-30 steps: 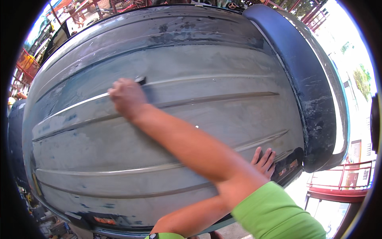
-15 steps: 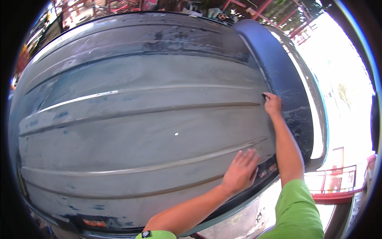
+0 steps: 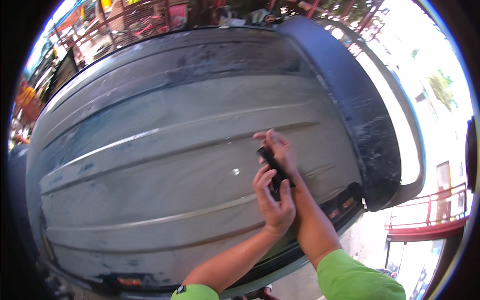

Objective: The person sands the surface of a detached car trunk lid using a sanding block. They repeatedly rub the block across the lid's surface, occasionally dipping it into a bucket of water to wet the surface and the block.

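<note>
Both my hands are brought together over the ridged grey vehicle roof (image 3: 200, 150), right of its middle. Between them is a thin black strip-like piece (image 3: 275, 169), bent or folded; its exact kind cannot be made out. My left hand (image 3: 274, 204) is closed around the piece's lower part, thumb on one side and fingers on the other. Just beyond it, my right hand (image 3: 281, 152) is against the upper part, its fingers curled and a little blurred. The roof has long raised ribs and a patchy, dull grey surface.
A dark blue spoiler (image 3: 350, 85) runs along the roof's right end. Red railings (image 3: 425, 215) stand at the right, beside bright daylight. Beyond the far edge are metal racks (image 3: 140, 20) with clutter. A dark roof-edge strip (image 3: 345, 202) lies by my right forearm.
My right hand has come left from the spoiler's edge with the black piece. My left hand has lifted from the near ribs and moved left to meet it. The view has shifted slightly.
</note>
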The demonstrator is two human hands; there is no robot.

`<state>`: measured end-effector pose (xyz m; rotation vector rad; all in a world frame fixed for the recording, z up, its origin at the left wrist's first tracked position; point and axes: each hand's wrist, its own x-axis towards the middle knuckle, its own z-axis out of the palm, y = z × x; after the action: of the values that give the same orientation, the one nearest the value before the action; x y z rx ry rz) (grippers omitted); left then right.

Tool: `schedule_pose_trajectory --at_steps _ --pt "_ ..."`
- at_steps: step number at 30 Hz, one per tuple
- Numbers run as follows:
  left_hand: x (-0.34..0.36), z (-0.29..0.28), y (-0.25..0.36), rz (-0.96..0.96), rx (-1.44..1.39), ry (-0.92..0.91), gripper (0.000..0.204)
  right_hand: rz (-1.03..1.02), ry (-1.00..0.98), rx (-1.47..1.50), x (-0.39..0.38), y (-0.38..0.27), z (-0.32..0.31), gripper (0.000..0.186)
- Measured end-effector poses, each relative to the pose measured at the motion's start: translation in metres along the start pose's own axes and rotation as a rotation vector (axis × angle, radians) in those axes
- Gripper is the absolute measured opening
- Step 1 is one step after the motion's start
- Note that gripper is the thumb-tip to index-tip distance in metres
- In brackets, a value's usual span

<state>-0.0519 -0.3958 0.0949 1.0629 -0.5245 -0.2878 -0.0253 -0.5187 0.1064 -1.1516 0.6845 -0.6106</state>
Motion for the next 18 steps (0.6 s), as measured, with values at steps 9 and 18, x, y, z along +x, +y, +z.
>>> schedule_pose_trajectory --at_steps 9,18 --pt "0.009 -0.009 -0.005 -0.106 0.129 0.124 0.039 -0.772 0.259 -0.646 0.011 0.02 0.023 0.037" --pt "0.166 -0.142 0.059 0.652 1.184 -0.056 0.02 -0.663 0.387 -0.915 0.012 0.012 0.024 0.037"
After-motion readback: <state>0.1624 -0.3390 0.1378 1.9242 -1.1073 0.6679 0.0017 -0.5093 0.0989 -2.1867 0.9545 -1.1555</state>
